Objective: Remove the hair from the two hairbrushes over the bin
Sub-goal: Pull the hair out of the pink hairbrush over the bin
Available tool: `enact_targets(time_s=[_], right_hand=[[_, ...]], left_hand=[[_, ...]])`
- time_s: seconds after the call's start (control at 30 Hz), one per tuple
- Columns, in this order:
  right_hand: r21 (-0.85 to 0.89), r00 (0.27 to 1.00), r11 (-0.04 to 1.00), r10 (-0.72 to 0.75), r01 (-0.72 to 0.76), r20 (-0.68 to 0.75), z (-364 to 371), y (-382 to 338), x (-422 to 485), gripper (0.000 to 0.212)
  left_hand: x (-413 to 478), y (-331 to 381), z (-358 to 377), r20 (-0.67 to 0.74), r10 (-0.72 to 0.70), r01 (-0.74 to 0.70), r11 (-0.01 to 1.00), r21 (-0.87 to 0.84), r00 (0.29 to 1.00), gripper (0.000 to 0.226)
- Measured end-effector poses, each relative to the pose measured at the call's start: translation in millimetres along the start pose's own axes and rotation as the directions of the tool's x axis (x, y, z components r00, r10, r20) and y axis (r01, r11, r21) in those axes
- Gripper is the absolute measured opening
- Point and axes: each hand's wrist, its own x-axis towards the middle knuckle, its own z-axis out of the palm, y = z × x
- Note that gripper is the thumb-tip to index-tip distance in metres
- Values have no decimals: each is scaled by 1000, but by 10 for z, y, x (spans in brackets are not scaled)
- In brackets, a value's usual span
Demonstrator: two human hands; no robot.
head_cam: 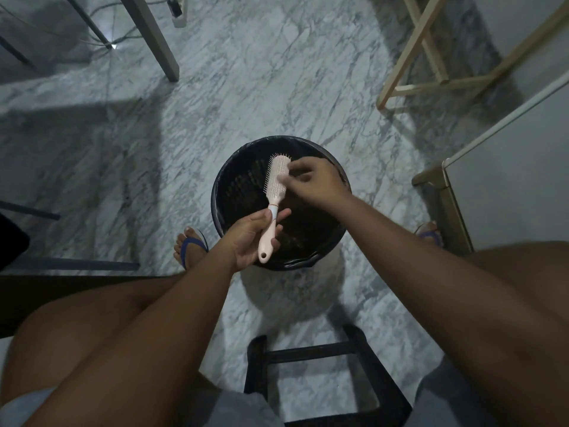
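Over the round black lined bin (221, 192) the left hand (249, 238) grips the pale pink plastic hairbrush (274, 192) by its handle — head pointing away — where the right hand (314, 183) pinches at the bristles.

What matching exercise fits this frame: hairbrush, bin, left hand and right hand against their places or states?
Column one:
1. hairbrush
2. bin
3. left hand
4. right hand

Column two:
A. black-lined, on the marble floor
B. gripping the handle
C. pink, held over the bin
D. fingers at the bristles

Pairs: 1-C, 2-A, 3-B, 4-D
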Motion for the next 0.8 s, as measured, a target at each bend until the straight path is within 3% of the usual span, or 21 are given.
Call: enact_targets(time_s=[0.1, 0.23, 0.3, 0.37, 0.47, 0.57, 0.67, 0.7, 0.8], right_hand=[[-175, 990, 976, -138, 129, -42, 78, -22, 15, 45], [-242, 996, 966, -90, 89, 7, 23, -111, 81, 20], [-244, 997, 967, -75, 70, -14, 16, -138, 78, 18], [-131, 991, 991, -47, 30, -128, -6, -136, 73, 23], [215, 949, 976, 104, -40, -296, -92, -44, 123, 26], [13, 956, 1000, 10, -7, -294, -60, -5, 155, 38], [-206, 994, 978, 7, -30, -108, 49, -72, 89, 87], [-237, 995, 970, 26, -49, -98, 65, -101, 80, 92], [-169, 973, 984, 12, -53, -231, 54, -129, 154, 64]], left_hand=[[4, -10, 35, -9, 4, -4, 1000, 13, 1000, 30], [-5, -27, 100, 2, 9, -9, 1000, 23, 1000, 28], [7, -42, 117, -3, 13, -13, 1000, 11, 1000, 27], [21, -54, 110, -7, 11, -11, 1000, -9, 1000, 27], [21, -58, 61, -17, 12, -12, 1000, -11, 1000, 27], [29, -65, 34, -23, 20, -19, 999, 27, 1000, 29], [57, -87, 83, -25, 31, -27, 988, 152, 999, 33], [63, -92, 101, -23, 36, -30, 978, 208, 999, 33], [44, -82, 152, -10, 44, -39, 955, 295, 999, 35]])
